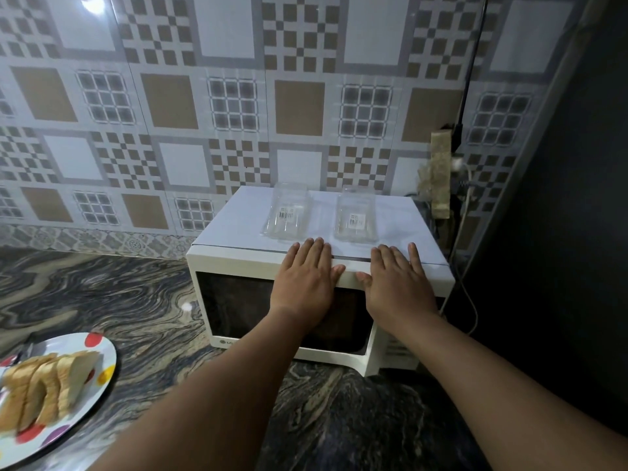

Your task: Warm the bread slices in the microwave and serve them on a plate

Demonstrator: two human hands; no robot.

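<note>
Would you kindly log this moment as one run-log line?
left hand: flat on microwave top edge | right hand: same | door: shut | bread: on plate, left counter

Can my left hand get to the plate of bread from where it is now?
Probably yes. The left hand lies flat and empty on the microwave's top front edge, and the plate of bread slices sits on the counter to its left, with only bare counter between.

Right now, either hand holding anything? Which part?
Nothing held. Left hand and right hand lie flat, fingers spread, on the microwave top front edge. No grip closed on anything.
</note>
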